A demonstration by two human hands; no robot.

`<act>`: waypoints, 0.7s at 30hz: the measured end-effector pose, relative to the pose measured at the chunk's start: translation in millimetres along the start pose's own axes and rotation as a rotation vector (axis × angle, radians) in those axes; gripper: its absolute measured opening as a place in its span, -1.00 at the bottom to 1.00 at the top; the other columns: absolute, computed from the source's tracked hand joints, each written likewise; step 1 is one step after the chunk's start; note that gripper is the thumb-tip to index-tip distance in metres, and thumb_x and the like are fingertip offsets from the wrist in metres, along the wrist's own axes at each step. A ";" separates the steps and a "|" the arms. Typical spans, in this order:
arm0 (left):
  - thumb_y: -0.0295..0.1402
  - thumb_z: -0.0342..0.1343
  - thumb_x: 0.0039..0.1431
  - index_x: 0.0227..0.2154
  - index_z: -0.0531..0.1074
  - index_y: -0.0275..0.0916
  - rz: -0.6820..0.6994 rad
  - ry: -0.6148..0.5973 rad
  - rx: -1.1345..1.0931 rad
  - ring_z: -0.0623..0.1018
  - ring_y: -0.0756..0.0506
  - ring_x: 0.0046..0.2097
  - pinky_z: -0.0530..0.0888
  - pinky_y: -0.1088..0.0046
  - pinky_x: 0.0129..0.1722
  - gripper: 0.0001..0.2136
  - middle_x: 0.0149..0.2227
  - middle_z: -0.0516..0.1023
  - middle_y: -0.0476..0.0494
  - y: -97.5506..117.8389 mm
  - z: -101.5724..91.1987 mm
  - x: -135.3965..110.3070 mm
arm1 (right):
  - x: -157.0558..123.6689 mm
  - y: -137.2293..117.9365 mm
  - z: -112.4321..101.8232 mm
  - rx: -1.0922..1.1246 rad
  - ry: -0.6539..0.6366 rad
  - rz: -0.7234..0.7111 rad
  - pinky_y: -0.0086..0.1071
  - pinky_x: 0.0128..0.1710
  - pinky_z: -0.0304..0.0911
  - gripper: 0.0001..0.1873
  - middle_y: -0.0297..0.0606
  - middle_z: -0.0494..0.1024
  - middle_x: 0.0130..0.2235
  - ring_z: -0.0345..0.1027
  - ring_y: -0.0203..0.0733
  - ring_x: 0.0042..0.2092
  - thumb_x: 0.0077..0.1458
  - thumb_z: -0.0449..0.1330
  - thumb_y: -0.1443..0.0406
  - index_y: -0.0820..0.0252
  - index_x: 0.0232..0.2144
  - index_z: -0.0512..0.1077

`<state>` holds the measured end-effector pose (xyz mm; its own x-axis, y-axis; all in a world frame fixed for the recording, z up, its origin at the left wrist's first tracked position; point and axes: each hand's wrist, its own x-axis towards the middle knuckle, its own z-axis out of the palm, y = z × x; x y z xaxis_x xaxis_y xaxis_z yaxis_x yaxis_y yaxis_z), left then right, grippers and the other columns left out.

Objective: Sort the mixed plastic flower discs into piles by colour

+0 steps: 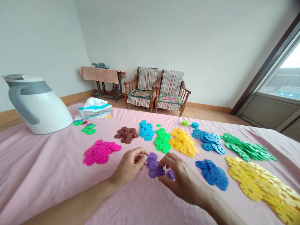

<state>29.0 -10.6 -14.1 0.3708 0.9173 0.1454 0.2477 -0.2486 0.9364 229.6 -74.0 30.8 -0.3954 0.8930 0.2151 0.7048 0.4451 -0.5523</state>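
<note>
A small pile of purple snowflake discs [153,165] lies on the pink cloth between my hands. My left hand [131,164] is at the pile's left edge, thumb and fingers drawn together in a pinch; whatever is between them, if anything, is hidden. On the other side, my right hand [180,176] arches over the pile's right part. Its thumb and fingers are apart, with the fingertips at the purple discs; I cannot tell whether they touch. One separate purple disc [172,174] shows beneath that hand.
Around lie piles of pink discs [100,152], brown discs [126,135], light green discs [162,140], yellow discs [184,142] and dark blue discs [213,174]. A white jug [47,106] and a tissue box [95,110] stand at left. Two chairs [147,84] are beyond the table.
</note>
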 end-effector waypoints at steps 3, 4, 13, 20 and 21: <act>-0.34 0.04 0.12 -0.30 0.40 -0.31 -0.005 -0.005 0.002 0.41 0.03 -0.51 0.34 0.56 -0.50 -0.84 -0.53 0.43 -0.02 -1.1 0.1 0.0 | -0.5 11.5 -16.4 -0.002 0.031 0.035 -0.39 -0.31 0.17 -0.94 -0.33 0.40 -0.35 0.27 -0.29 -0.32 0.07 0.08 0.39 0.16 -0.38 0.34; -0.33 0.04 0.12 -0.30 0.40 -0.31 -0.006 -0.005 0.001 0.41 0.03 -0.51 0.34 0.56 -0.50 -0.84 -0.53 0.43 -0.01 -1.5 0.1 0.1 | -0.6 15.0 -20.5 -0.011 0.028 0.047 -0.41 -0.34 0.16 -0.90 -0.35 0.40 -0.39 0.27 -0.31 -0.35 0.08 0.05 0.41 0.17 -0.43 0.33; -0.33 0.04 0.11 -0.33 0.40 -0.31 -0.010 -0.002 0.005 0.40 0.03 -0.52 0.33 0.56 -0.52 -0.85 -0.54 0.42 -0.01 -0.4 0.1 0.2 | -6.6 14.1 -23.2 -0.073 -0.177 0.097 -0.39 -0.29 0.16 -0.93 -0.35 0.42 -0.35 0.28 -0.28 -0.30 -0.02 0.17 0.39 0.14 -0.40 0.39; -0.34 0.04 0.10 -0.34 0.41 -0.31 -0.006 -0.007 0.002 0.39 0.03 -0.53 0.32 0.57 -0.52 -0.85 -0.56 0.41 0.00 3.0 -0.1 -1.3 | -13.6 4.9 -25.1 -0.107 -0.287 0.097 -0.37 -0.20 0.18 -0.72 -0.33 0.42 -0.24 0.29 -0.23 -0.19 -0.14 0.21 0.46 0.12 -0.29 0.39; -0.34 0.04 0.10 -0.34 0.42 -0.31 -0.005 -0.007 0.004 0.39 0.03 -0.53 0.32 0.56 -0.52 -0.85 -0.56 0.41 -0.01 3.3 -0.1 -1.3 | -14.0 3.7 -24.1 -0.125 -0.286 0.089 -0.35 -0.18 0.18 -0.71 -0.32 0.41 -0.24 0.29 -0.22 -0.18 -0.13 0.20 0.46 0.11 -0.28 0.39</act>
<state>29.3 -12.6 -11.2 0.3755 0.9164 0.1387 0.2528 -0.2453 0.9359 252.0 -83.3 45.2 -0.4658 0.8818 -0.0746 0.8039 0.3863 -0.4522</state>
